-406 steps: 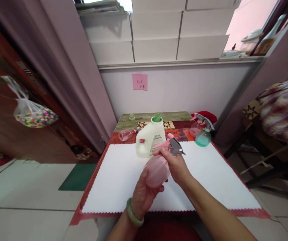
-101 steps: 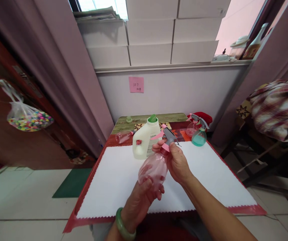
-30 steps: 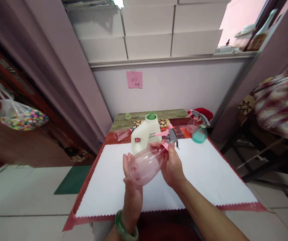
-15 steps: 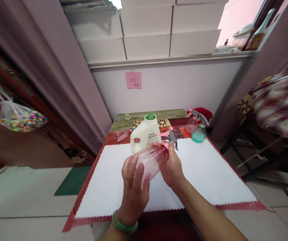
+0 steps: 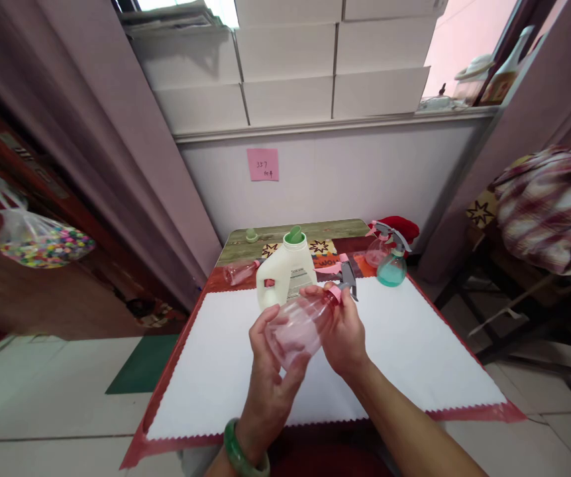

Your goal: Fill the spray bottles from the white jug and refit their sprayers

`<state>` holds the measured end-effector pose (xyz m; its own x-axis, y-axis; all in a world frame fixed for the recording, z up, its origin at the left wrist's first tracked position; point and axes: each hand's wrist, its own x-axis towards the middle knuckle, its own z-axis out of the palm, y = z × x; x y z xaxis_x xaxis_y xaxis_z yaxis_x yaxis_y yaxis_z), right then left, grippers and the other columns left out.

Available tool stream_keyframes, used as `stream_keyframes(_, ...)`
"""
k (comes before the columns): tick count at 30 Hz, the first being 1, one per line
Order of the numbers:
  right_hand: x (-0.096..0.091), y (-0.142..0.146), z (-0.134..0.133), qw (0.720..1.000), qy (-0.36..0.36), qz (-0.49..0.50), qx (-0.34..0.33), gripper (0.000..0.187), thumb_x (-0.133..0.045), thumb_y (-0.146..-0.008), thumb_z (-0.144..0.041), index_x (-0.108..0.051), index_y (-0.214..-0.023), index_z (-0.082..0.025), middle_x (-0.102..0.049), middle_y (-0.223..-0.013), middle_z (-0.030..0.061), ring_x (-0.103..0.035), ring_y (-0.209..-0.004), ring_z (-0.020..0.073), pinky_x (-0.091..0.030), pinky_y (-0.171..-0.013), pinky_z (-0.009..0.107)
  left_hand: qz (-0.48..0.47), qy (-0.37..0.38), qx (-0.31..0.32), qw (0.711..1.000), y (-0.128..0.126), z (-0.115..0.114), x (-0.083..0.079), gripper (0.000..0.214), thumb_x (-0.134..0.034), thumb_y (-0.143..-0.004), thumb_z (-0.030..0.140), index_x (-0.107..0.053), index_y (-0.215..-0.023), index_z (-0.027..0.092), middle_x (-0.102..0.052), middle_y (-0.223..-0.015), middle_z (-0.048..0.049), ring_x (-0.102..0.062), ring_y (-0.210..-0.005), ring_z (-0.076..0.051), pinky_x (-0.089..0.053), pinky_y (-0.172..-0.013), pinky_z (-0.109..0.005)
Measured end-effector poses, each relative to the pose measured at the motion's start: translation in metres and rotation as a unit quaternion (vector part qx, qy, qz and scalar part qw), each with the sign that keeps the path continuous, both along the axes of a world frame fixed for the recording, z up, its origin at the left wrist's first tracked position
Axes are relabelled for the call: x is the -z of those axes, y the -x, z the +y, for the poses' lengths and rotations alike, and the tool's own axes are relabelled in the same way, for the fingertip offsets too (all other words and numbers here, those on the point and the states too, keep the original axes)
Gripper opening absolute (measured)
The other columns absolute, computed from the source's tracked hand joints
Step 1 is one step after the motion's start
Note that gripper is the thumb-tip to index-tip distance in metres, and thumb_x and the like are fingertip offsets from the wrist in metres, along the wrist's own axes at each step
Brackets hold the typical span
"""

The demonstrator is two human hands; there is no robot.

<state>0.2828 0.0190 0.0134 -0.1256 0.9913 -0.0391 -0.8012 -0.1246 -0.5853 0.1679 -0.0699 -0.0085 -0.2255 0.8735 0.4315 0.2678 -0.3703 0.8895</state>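
- Pink spray bottle (image 5: 298,324) is up off the surface, held in mid-air over the white mat (image 5: 415,358), and tilted, with its base toward the camera and its neck pointing up and away.
- Left hand (image 5: 270,371) is closed round the bottle's fat lower end, fingers curled across the base, with a green bangle (image 5: 240,454) on the wrist.
- Right hand (image 5: 348,331) is clamped at the neck, fingertips on the pink collar (image 5: 334,292) just under the grey trigger head (image 5: 349,277).
- Right behind the bottle, a white jug (image 5: 283,275) with a green spout cap stands upright at the mat's far edge.
- Off to the right stands a teal spray bottle (image 5: 391,270), with another pink sprayer (image 5: 375,248) just behind it; whether they touch, I cannot tell.
- Left of the jug, a small pink bottle (image 5: 238,271) lies on its side on the red surface (image 5: 139,450), and a loose green cap (image 5: 251,234) sits further back.
- Up on the wall there's a pink note (image 5: 262,163).
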Motion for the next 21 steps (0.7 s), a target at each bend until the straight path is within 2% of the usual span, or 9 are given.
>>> stream_keyframes(2,-0.004,-0.006,0.002,1.000,-0.014,0.006,-0.005,0.036,-0.073,-0.089,-0.063,-0.073,-0.091,-0.026,-0.085,-0.096,0.0033,-0.077,-0.107,0.0280,-0.055,-0.104,0.043,0.077,-0.038,-0.015,0.996,0.002,0.004,-0.005,0.079,-0.076,-0.094,0.033,-0.035,-0.161,0.029,-0.049,-0.157,-0.0189,-0.060,-0.138,-0.033,-0.061,-0.102,-0.046)
stream_keyframes(4,-0.009,-0.009,0.005,1.000,-0.017,-0.001,0.001,0.030,-0.073,-0.089,-0.056,-0.074,-0.091,-0.026,-0.085,-0.098,0.0040,-0.077,-0.107,0.0281,-0.055,-0.104,0.043,0.178,-0.093,-0.045,0.979,0.004,0.011,-0.010,0.086,-0.080,-0.090,0.025,-0.034,-0.163,0.028,-0.047,-0.159,-0.0206,-0.053,-0.146,-0.036,-0.057,-0.109,-0.051)
stream_keyframes(6,-0.012,-0.012,0.007,1.000,-0.005,-0.010,0.012,0.028,-0.075,-0.089,-0.053,-0.076,-0.093,-0.025,-0.085,-0.102,0.0045,-0.077,-0.109,0.0271,-0.054,-0.105,0.043,0.288,-0.171,-0.063,0.940,0.007,0.020,-0.012,0.087,-0.078,-0.089,0.014,-0.035,-0.164,0.025,-0.043,-0.163,-0.0227,-0.046,-0.152,-0.037,-0.053,-0.115,-0.055)
stream_keyframes(8,-0.013,-0.014,0.011,1.000,0.014,-0.009,0.021,0.029,-0.080,-0.087,-0.052,-0.078,-0.097,-0.024,-0.086,-0.105,0.0047,-0.077,-0.108,0.0257,-0.053,-0.107,0.042,0.381,-0.247,-0.072,0.888,0.011,0.029,-0.014,0.089,-0.074,-0.088,0.003,-0.034,-0.165,0.023,-0.038,-0.167,-0.0238,-0.041,-0.157,-0.037,-0.049,-0.119,-0.056)
stream_keyframes(11,-0.012,-0.022,0.017,0.999,0.040,-0.007,0.017,0.032,-0.089,-0.081,-0.049,-0.081,-0.098,-0.023,-0.086,-0.104,0.0044,-0.077,-0.103,0.0234,-0.053,-0.107,0.041,0.450,-0.302,-0.078,0.837,0.016,0.041,-0.017,0.088,-0.072,-0.085,-0.006,-0.038,-0.162,0.018,-0.039,-0.166,-0.0248,-0.037,-0.159,-0.039,-0.045,-0.123,-0.058)
stream_keyframes(14,-0.014,-0.031,0.021,0.999,0.044,-0.010,0.001,0.034,-0.094,-0.076,-0.049,-0.083,-0.095,-0.023,-0.086,-0.101,0.0043,-0.077,-0.098,0.0228,-0.055,-0.103,0.041,0.458,-0.315,-0.080,0.827,0.019,0.048,-0.019,0.078,-0.073,-0.083,-0.007,-0.046,-0.153,0.017,-0.045,-0.161,-0.0238,-0.040,-0.158,-0.040,-0.048,-0.121,-0.058)
stream_keyframes(18,-0.021,-0.040,0.022,0.999,0.047,-0.015,-0.014,0.037,-0.099,-0.070,-0.050,-0.084,-0.091,-0.023,-0.085,-0.098,0.0035,-0.075,-0.093,0.0227,-0.056,-0.099,0.039,0.455,-0.326,-0.095,0.823,0.017,0.053,-0.015,0.069,-0.077,-0.083,-0.002,-0.054,-0.144,0.022,-0.055,-0.153,-0.0182,-0.049,-0.152,-0.037,-0.051,-0.118,-0.058)
stream_keyframes(20,-0.025,-0.040,0.019,0.998,0.049,-0.022,-0.009,0.036,-0.098,-0.070,-0.051,-0.084,-0.088,-0.024,-0.084,-0.094,0.0025,-0.074,-0.092,0.0225,-0.056,-0.098,0.039,0.425,-0.320,-0.101,0.841,0.014,0.053,-0.011,0.074,-0.082,-0.083,0.005,-0.051,-0.148,0.025,-0.059,-0.149,-0.0174,-0.056,-0.146,-0.034,-0.054,-0.116,-0.056)
stream_keyframes(21,-0.028,-0.039,0.016,0.998,0.047,-0.032,-0.007,0.036,-0.097,-0.072,-0.053,-0.083,-0.089,-0.024,-0.084,-0.094,0.0026,-0.074,-0.093,0.0230,-0.056,-0.098,0.039,0.394,-0.305,-0.095,0.862,0.011,0.052,-0.009,0.079,-0.085,-0.083,0.010,-0.049,-0.151,0.025,-0.060,-0.148,-0.0179,-0.059,-0.142,-0.034,-0.056,-0.114,-0.055)
